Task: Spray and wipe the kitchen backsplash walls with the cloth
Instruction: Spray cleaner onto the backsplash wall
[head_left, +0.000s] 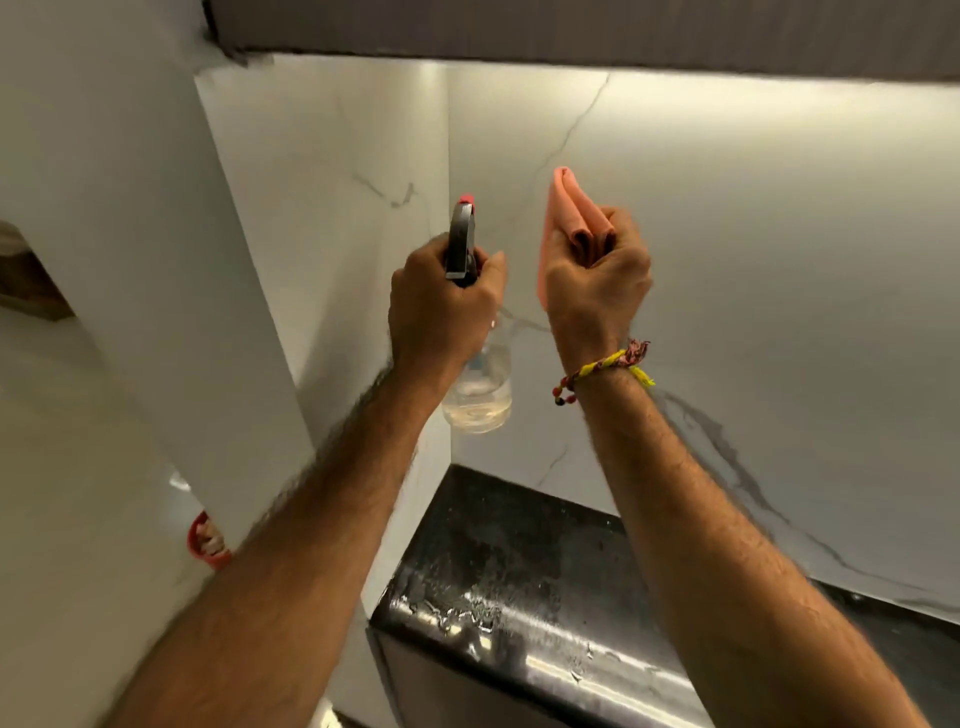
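The left hand (441, 306) was wrapped round the neck of a clear spray bottle (475, 384), its grip curled tight about the black trigger head (461, 244) so that the red nozzle (466, 199) pointed up and forward at the inner corner of the white marble backsplash (753, 249). That aim looked deliberate: the corner seam, where the side panel (332, 218) met the back wall, is the sort of spot a cloth reaches poorly unless wetted first. The bottle held only a little pale liquid at its base and hung below the fist, clear of the wall. The right hand (597, 280) was raised just beside it, its grip bunched round a folded pink cloth (569, 218), with one folded end standing above the knuckles toward the wall; whether the cloth actually touched the marble could not be told. Keeping the cloth that near suggested the wipe was meant to follow the spray at once. Below, the dark surface (519, 566) carried scattered droplets, and a woven bracelet (608, 369) circled the right wrist.
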